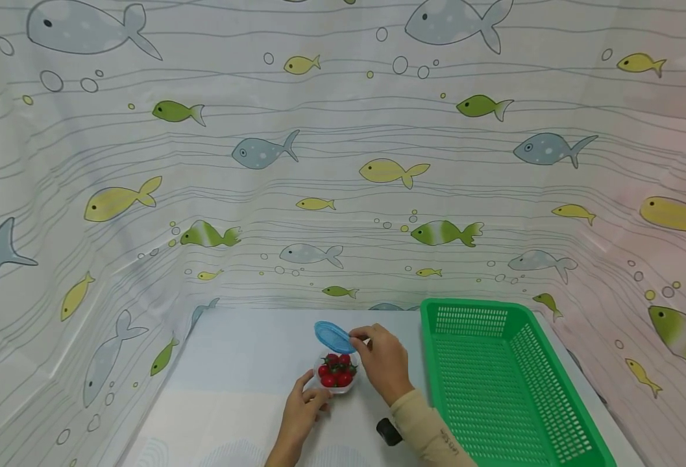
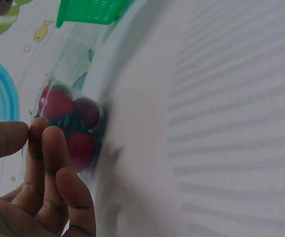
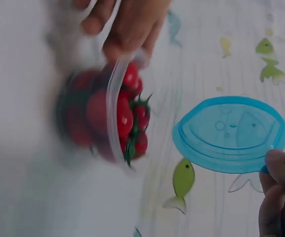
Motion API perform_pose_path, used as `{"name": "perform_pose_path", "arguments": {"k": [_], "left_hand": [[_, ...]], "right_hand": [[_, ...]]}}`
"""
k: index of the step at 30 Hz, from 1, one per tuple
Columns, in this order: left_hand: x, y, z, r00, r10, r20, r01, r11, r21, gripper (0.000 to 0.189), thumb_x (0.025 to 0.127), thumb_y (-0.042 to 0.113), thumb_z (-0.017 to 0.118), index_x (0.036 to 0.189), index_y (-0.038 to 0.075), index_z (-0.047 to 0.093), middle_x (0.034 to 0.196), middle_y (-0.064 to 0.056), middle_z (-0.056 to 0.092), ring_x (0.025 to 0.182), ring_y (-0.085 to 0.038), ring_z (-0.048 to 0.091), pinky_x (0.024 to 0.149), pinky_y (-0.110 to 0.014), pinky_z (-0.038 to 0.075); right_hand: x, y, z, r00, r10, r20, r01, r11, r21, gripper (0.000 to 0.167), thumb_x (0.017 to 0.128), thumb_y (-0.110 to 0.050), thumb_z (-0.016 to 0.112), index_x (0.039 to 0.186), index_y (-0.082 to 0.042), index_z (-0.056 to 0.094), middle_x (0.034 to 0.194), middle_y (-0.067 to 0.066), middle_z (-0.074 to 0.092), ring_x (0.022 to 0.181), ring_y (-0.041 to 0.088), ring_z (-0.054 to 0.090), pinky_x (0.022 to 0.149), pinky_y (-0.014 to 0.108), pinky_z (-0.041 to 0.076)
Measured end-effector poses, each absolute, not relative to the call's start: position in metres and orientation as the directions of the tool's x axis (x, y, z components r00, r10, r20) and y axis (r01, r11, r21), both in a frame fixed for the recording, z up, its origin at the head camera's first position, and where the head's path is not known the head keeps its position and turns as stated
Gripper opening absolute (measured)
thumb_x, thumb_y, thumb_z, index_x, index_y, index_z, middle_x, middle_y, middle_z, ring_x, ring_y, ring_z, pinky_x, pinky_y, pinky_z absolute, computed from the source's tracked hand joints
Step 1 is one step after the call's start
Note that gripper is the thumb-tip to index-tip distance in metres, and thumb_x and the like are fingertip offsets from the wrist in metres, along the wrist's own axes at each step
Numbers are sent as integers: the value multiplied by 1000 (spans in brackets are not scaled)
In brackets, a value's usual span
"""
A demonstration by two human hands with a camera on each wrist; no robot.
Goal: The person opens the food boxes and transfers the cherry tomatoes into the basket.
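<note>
A small clear plastic container (image 1: 341,391) full of red cherry tomatoes (image 1: 328,381) with green stems stands uncovered on the table. My left hand (image 1: 302,410) holds the container at its near left side, the fingers at its wall and rim in the left wrist view. Just above the tomatoes, my right hand (image 1: 385,364) pinches the translucent blue lid (image 1: 332,337) by its edge between thumb and fingers. The lid is tilted and apart from the container; in the right wrist view, the lid (image 3: 231,131) shows its whole oval outline.
A large green plastic basket (image 1: 514,383) with perforated walls stands on the table at the right, beside my right forearm. The table (image 1: 232,363) is white. Behind and around it hangs a white curtain (image 1: 343,130) printed with fish.
</note>
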State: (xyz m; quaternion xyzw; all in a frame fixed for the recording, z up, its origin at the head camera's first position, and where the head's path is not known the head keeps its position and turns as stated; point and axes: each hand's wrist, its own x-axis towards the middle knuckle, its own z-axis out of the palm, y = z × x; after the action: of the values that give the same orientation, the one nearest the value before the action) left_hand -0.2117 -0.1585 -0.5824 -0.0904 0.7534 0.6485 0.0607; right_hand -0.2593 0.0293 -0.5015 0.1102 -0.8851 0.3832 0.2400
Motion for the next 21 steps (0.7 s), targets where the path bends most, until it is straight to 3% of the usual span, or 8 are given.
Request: {"name": "perform_pose_path", "arguments": {"k": [4, 7, 10, 13, 17, 21], "left_hand": [[-213, -160, -583, -975, -60, -216, -223, 140, 965, 74, 99, 25, 64, 155, -5, 25, 103, -11, 74, 84, -22, 70, 71, -35, 50], [-214, -162, -584, -973, -66, -219, -227, 139, 964, 75, 100, 31, 62, 155, -4, 25, 103, -9, 74, 83, -21, 70, 70, -35, 50], [-215, -163, -585, -975, -69, -213, -221, 136, 966, 76, 101, 35, 61, 156, -3, 25, 103, -8, 74, 83, -21, 70, 69, -34, 49], [-214, -165, -584, -978, -62, -201, -208, 137, 968, 74, 102, 33, 61, 156, -3, 25, 103, -8, 74, 84, -22, 70, 68, -32, 49], [-213, -165, -583, -979, -53, -197, -202, 137, 970, 70, 102, 27, 60, 156, -3, 26, 103, -9, 74, 83, -21, 69, 68, -32, 49], [-212, -163, -583, -978, -49, -205, -209, 127, 970, 69, 102, 23, 60, 156, -3, 26, 103, -10, 74, 84, -22, 69, 68, -33, 49]], "right_hand": [[-265, 29, -500, -954, 90, 287, -231, 392, -890, 13, 91, -24, 78, 102, -18, 79, 91, -7, 73, 78, 10, 62, 66, 27, 51], [-271, 32, -498, -990, 128, 52, -39, 99, -994, 23, 93, -27, 76, 111, -12, 78, 96, 0, 72, 84, 16, 62, 71, 29, 49], [-277, 34, -495, -977, 128, -170, 149, -161, -976, 37, 94, -31, 74, 124, -8, 72, 102, 3, 68, 89, 18, 57, 73, 29, 47], [-285, 36, -493, -945, 105, -310, 259, -339, -904, 46, 95, -32, 73, 132, -6, 66, 109, 4, 67, 94, 15, 56, 79, 29, 47], [-296, 36, -495, -923, 87, -374, 297, -456, -839, 45, 96, -26, 72, 134, -2, 63, 115, 6, 69, 94, 13, 57, 82, 28, 47], [-302, 35, -501, -910, 59, -409, 305, -573, -761, 41, 97, -14, 70, 133, 4, 61, 97, 5, 69, 83, 10, 58, 75, 23, 50]]}}
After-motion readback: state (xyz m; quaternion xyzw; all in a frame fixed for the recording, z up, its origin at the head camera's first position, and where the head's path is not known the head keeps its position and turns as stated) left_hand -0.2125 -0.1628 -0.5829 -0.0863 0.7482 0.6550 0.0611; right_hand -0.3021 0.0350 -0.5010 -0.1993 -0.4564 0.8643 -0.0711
